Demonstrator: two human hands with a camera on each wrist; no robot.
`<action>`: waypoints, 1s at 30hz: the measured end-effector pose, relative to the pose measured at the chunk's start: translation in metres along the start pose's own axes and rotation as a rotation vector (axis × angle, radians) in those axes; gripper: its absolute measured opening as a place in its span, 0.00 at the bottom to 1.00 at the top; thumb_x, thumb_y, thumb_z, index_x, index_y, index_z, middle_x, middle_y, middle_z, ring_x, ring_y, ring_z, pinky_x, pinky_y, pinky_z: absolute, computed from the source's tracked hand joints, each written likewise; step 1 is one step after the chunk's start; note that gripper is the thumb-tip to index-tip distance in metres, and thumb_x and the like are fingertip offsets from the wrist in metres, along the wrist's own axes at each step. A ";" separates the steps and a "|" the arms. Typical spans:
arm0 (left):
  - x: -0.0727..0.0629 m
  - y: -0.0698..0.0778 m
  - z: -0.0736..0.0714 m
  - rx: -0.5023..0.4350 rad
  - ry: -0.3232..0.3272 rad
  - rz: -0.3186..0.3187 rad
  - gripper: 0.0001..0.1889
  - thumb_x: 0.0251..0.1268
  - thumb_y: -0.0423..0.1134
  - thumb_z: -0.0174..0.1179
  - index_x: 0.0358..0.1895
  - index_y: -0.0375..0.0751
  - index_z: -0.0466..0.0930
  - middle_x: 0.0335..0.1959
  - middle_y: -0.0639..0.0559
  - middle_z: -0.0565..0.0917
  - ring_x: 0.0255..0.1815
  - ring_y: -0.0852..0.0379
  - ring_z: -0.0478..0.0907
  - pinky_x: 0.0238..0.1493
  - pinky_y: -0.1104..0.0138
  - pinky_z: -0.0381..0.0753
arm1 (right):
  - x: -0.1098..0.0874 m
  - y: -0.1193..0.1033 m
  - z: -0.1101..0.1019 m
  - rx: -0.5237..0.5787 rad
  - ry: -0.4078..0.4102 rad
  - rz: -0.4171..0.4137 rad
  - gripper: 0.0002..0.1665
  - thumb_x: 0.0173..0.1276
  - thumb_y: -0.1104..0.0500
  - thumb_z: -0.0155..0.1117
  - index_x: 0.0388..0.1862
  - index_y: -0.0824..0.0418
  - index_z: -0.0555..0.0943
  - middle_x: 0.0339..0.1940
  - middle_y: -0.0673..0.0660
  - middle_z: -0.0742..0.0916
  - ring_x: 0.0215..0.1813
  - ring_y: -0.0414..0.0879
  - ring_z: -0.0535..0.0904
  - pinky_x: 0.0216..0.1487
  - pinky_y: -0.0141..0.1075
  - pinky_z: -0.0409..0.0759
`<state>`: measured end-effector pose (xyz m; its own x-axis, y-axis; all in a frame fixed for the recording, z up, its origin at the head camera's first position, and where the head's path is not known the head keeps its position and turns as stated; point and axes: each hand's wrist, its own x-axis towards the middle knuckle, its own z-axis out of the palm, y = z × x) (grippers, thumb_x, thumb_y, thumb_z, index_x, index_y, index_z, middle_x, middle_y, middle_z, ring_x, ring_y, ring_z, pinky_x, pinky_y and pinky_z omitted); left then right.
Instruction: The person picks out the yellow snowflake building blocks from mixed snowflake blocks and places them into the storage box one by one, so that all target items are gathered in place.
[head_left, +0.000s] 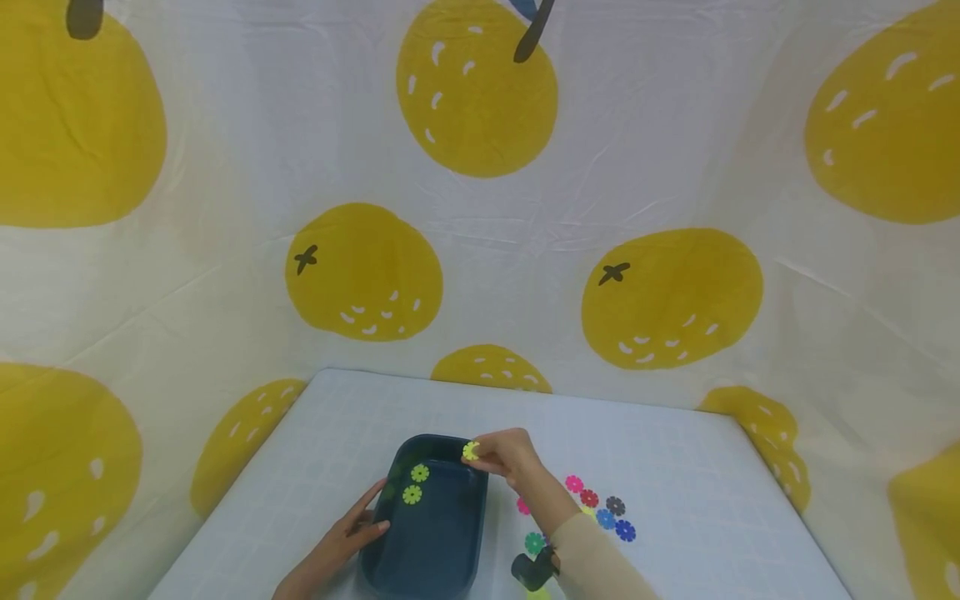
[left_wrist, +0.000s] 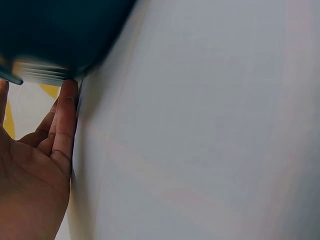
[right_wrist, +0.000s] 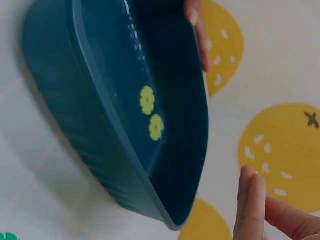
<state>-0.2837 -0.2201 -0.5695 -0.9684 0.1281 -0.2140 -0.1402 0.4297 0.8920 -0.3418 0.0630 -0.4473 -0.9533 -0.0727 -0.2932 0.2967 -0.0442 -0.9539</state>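
Observation:
A dark blue rectangular plastic basin (head_left: 431, 542) stands on the table, with two yellow-green flower-shaped discs (head_left: 412, 494) lying on its floor. At the basin's left side, my left hand (head_left: 341, 542) holds the wall, thumb at the rim and fingers against the outside. My right hand (head_left: 510, 457) pinches another yellow flower-shaped disc (head_left: 470, 451) over the basin's far right corner. In the right wrist view, fingers and thumb (right_wrist: 255, 205) meet at the tips, and the pinched disc is almost wholly hidden. Left fingers (left_wrist: 65, 120) reach under the basin's rim in the left wrist view.
Right of the basin lie several loose flower-shaped discs, among them a pink one (head_left: 573, 483), a red one (head_left: 589, 498), a grey one (head_left: 616, 506), a blue one (head_left: 626, 530) and a green one (head_left: 534, 542). My right forearm (head_left: 555, 508) covers part of them. A fruit-patterned curtain (head_left: 510, 275) surrounds the white table.

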 end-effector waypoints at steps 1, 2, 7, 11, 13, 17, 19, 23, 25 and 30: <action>0.000 0.000 0.000 0.000 0.002 0.002 0.40 0.69 0.57 0.59 0.80 0.57 0.52 0.72 0.31 0.65 0.64 0.35 0.70 0.59 0.39 0.75 | 0.001 0.000 0.003 -0.009 0.004 0.003 0.18 0.63 0.72 0.66 0.51 0.77 0.80 0.41 0.67 0.87 0.41 0.56 0.89 0.37 0.32 0.86; 0.000 0.000 -0.001 0.002 0.003 0.006 0.40 0.69 0.57 0.59 0.80 0.57 0.52 0.72 0.31 0.65 0.64 0.35 0.70 0.59 0.39 0.75 | 0.001 0.001 0.007 -0.020 0.010 0.006 0.17 0.62 0.72 0.66 0.51 0.77 0.80 0.41 0.67 0.87 0.40 0.56 0.89 0.37 0.32 0.86; 0.000 0.001 -0.003 0.004 0.006 0.026 0.39 0.69 0.56 0.59 0.79 0.58 0.53 0.73 0.31 0.64 0.65 0.33 0.69 0.59 0.39 0.75 | 0.005 0.002 0.022 -0.043 0.021 0.014 0.16 0.61 0.74 0.66 0.49 0.77 0.80 0.39 0.68 0.86 0.38 0.56 0.89 0.36 0.33 0.86; 0.001 0.002 -0.003 0.000 0.007 0.035 0.39 0.69 0.56 0.59 0.79 0.57 0.53 0.74 0.31 0.62 0.67 0.31 0.68 0.61 0.37 0.72 | 0.006 0.004 0.032 -0.050 0.010 0.001 0.15 0.62 0.75 0.64 0.48 0.78 0.80 0.39 0.69 0.86 0.38 0.57 0.89 0.34 0.34 0.87; 0.002 0.001 -0.001 -0.004 0.007 0.027 0.39 0.69 0.57 0.59 0.79 0.56 0.53 0.75 0.31 0.61 0.67 0.30 0.67 0.61 0.36 0.72 | 0.006 0.007 0.037 -0.058 0.006 0.003 0.15 0.62 0.75 0.64 0.48 0.78 0.80 0.38 0.68 0.86 0.37 0.57 0.89 0.33 0.34 0.87; 0.001 -0.001 0.003 -0.007 0.011 0.003 0.40 0.68 0.57 0.60 0.79 0.55 0.54 0.75 0.32 0.61 0.66 0.29 0.68 0.60 0.35 0.72 | 0.006 0.016 0.047 -0.077 -0.001 0.027 0.12 0.63 0.75 0.63 0.46 0.78 0.81 0.37 0.69 0.87 0.35 0.57 0.89 0.31 0.34 0.86; 0.001 -0.002 0.004 -0.002 0.015 -0.002 0.40 0.68 0.58 0.60 0.79 0.55 0.55 0.75 0.32 0.61 0.66 0.29 0.68 0.59 0.34 0.72 | 0.007 0.021 0.051 -0.081 0.004 0.040 0.12 0.62 0.76 0.62 0.46 0.79 0.81 0.36 0.69 0.87 0.35 0.58 0.89 0.30 0.34 0.86; 0.001 -0.001 0.003 -0.013 0.010 0.009 0.39 0.69 0.57 0.59 0.79 0.56 0.54 0.76 0.32 0.60 0.67 0.27 0.66 0.60 0.34 0.70 | 0.012 0.029 0.060 -0.063 0.019 0.060 0.13 0.61 0.78 0.62 0.46 0.81 0.80 0.37 0.72 0.87 0.36 0.61 0.89 0.31 0.36 0.87; 0.000 -0.001 0.002 -0.015 -0.004 0.018 0.39 0.70 0.57 0.58 0.79 0.56 0.53 0.77 0.32 0.57 0.69 0.26 0.64 0.61 0.33 0.69 | 0.014 0.032 0.063 -0.055 0.035 0.072 0.13 0.60 0.79 0.62 0.44 0.82 0.80 0.37 0.73 0.87 0.37 0.62 0.88 0.32 0.37 0.87; 0.001 -0.001 0.001 -0.005 0.002 0.011 0.39 0.69 0.58 0.58 0.79 0.56 0.54 0.76 0.31 0.59 0.68 0.26 0.65 0.60 0.32 0.69 | 0.018 0.041 0.070 -0.063 0.046 0.073 0.09 0.59 0.80 0.61 0.40 0.83 0.79 0.38 0.75 0.86 0.37 0.64 0.88 0.34 0.41 0.88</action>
<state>-0.2840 -0.2196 -0.5712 -0.9704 0.1309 -0.2029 -0.1302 0.4236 0.8964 -0.3424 -0.0096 -0.4872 -0.9314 -0.0280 -0.3628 0.3623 0.0221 -0.9318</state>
